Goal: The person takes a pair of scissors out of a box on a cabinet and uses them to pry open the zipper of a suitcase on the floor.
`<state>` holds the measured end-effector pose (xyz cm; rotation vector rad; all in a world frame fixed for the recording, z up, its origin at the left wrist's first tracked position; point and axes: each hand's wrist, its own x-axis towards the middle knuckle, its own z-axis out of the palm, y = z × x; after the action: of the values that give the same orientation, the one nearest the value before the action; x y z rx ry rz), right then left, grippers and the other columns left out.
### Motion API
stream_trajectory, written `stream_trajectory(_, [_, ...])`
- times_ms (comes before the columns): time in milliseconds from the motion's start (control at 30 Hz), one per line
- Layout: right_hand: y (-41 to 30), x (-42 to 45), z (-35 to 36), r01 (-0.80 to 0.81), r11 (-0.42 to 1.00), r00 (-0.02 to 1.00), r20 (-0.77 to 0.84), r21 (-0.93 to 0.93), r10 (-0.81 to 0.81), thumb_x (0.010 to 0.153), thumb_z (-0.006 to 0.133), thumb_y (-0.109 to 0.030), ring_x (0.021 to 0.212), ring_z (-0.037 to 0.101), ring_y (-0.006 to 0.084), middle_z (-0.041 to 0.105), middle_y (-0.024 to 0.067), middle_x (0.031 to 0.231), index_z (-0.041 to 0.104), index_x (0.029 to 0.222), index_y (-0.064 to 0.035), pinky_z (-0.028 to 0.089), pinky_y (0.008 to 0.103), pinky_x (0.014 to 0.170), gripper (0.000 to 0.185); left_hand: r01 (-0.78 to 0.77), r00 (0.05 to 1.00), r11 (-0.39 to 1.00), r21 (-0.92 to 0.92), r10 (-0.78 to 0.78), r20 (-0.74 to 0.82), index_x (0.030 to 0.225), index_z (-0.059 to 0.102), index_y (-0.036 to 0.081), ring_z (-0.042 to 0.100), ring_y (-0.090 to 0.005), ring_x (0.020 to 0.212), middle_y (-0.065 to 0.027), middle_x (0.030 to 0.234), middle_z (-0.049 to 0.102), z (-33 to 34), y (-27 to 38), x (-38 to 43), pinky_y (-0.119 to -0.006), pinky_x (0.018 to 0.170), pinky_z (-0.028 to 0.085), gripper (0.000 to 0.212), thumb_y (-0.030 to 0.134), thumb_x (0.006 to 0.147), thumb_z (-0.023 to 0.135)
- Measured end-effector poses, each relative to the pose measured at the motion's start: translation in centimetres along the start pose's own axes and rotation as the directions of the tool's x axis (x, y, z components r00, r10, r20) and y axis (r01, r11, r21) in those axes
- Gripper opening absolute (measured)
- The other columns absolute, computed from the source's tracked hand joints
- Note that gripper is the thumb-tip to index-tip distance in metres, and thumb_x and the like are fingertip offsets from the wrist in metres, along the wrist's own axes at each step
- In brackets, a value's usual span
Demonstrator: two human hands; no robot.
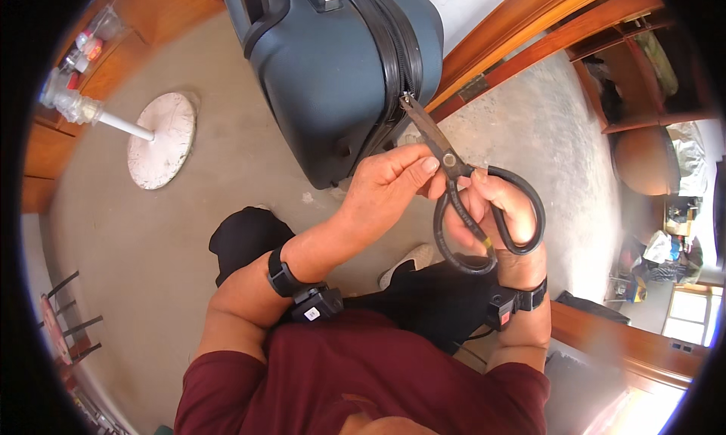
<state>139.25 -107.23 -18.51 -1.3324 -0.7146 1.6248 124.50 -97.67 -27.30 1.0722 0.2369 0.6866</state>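
A pair of scissors (449,160) with dark, worn blades and black looped handles slants across the middle of the view. My left hand (391,180) pinches it close to the pivot, thumb on top. Around the handles, my right hand (499,208) has its thumb by one loop, while its other fingers are partly hidden behind the loops. The blades lie nearly together. Their tips meet a small metal piece, perhaps the zipper slider (406,97), on the black zipper (397,49) of a dark blue suitcase (323,83). Whether the tips grip that piece is too small to tell.
The suitcase leans by a wooden door frame (482,44). A white pole on a round base (164,143) stands on the floor at left. Beyond the doorway are wooden shelves (629,66) and a round basket-like container (644,160). A small stool or chair (57,327) sits lower left.
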Motion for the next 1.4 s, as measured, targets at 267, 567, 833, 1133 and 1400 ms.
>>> stream_trajectory(267, [-2.0,-0.8,1.9,-0.091,0.996,0.987,-0.131,-0.017,0.088,0.1,0.036,-0.05,0.035,0.033,0.011,0.048,0.0099,0.049,0.061,0.105,0.0063,0.029,0.0235,0.038,0.061,0.014,0.999,0.999,-0.034,-0.012,0.052,0.092,0.061,0.001,0.056,-0.0077,0.08,0.0005,0.083,0.063,-0.4,0.7,0.2,-0.026,0.078,0.049,0.021,0.014,0.104,0.051])
stream_trajectory(567, [-5.0,-1.3,1.9,-0.187,0.981,0.979,-0.087,-0.05,0.182,0.1,0.04,-0.043,0.035,0.039,0.0137,0.056,0.0138,0.056,0.06,0.104,0.0063,0.03,0.0237,0.037,0.053,-0.025,0.969,0.991,-0.132,0.056,0.24,0.129,0.058,-0.003,0.058,-0.0107,0.094,-0.0016,0.097,0.062,-1.1,0.9,0.9,-0.03,0.09,0.05,0.031,0.015,0.105,0.052])
stream_trajectory(833, [-7.8,-1.0,1.2,-0.278,0.955,0.96,-0.013,-0.105,0.278,0.1,0.04,-0.041,0.033,0.04,0.0135,0.056,0.0153,0.056,0.059,0.105,0.0082,0.03,0.0232,0.033,0.053,0.017,0.935,0.967,-0.255,0.074,0.346,0.144,0.045,-0.002,0.06,-0.0169,0.114,-0.0106,0.135,0.057,-1.0,0.2,1.4,-0.034,0.095,0.051,0.045,0.018,0.105,0.053])
stream_trajectory(1133, [-8.0,-1.1,1.2,-0.283,0.951,0.959,-0.047,-0.127,0.28,0.103,0.04,-0.04,0.032,0.036,0.0105,0.05,0.0097,0.052,0.06,0.106,0.0046,0.028,0.0227,0.033,0.049,0.005,0.916,0.967,-0.256,0.098,0.389,0.146,0.043,0.0,0.058,-0.0183,0.118,-0.0088,0.131,0.058,-1.2,0.0,1.7,-0.036,0.098,0.05,0.047,0.02,0.104,0.054])
stream_trajectory(1400, [-3.0,-2.1,1.8,-0.027,0.99,0.987,-0.161,-0.136,0.004,0.097,0.052,-0.051,0.033,0.036,0.0104,0.048,0.0064,0.048,0.053,0.106,0.0053,0.028,0.023,0.034,0.057,-0.059,0.935,0.971,-0.232,0.135,0.327,0.146,0.043,-0.001,0.055,-0.0135,0.109,-0.0038,0.114,0.058,-0.7,-0.4,1.1,-0.031,0.097,0.046,0.048,0.019,0.105,0.053])
